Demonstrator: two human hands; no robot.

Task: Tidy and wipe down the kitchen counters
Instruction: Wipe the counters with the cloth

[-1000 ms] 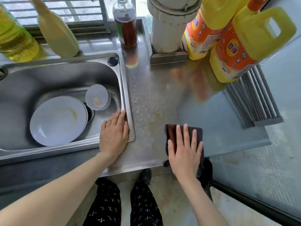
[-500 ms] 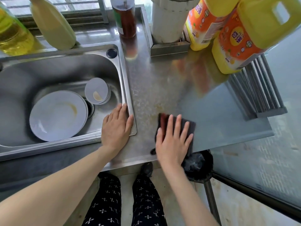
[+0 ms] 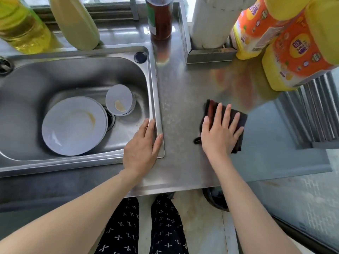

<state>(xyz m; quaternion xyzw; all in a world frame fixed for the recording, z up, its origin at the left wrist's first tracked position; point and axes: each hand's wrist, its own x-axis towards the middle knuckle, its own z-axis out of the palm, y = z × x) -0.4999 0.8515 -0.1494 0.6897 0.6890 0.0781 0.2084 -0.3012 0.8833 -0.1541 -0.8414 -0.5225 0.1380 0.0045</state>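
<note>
A dark folded cloth lies on the steel counter right of the sink. My right hand presses flat on it with straight, spread fingers. My left hand rests flat on the sink's front right corner rim, holding nothing. Yellowish smears show on the counter behind the cloth.
The sink holds a white plate and a small white bowl. Along the back stand an oil bottle, a pale bottle, a dark sauce bottle, a white pipe and two yellow-orange jugs. A ribbed rack sits at right.
My right hand slid the cloth left along the counter, then back right and farther from the front edge. My left hand stayed on the sink corner.
</note>
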